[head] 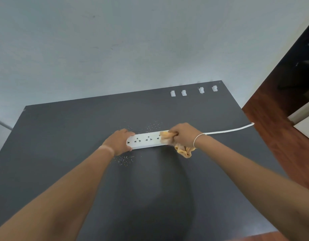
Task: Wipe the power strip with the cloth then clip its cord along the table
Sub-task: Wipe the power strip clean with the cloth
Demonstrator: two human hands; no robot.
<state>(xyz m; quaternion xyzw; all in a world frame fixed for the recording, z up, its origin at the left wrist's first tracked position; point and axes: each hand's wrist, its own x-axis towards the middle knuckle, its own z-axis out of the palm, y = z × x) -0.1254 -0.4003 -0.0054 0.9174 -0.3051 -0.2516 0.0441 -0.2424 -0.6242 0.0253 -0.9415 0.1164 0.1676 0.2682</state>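
Note:
A white power strip (145,140) lies across the middle of the dark grey table (80,122). My left hand (118,141) grips its left end and holds it down. My right hand (183,134) is closed on a yellow-orange cloth (182,148) and presses it onto the strip's right end, which the cloth hides. The strip's white cord (232,130) runs right from under my right hand to the table's right edge. Several white cord clips (184,93) sit in a row near the table's far right edge.
Fine pale crumbs (125,160) are scattered on the table in front of and behind the strip. A pale wall (115,40) rises behind the table. Reddish wooden floor (279,122) and dark furniture lie to the right.

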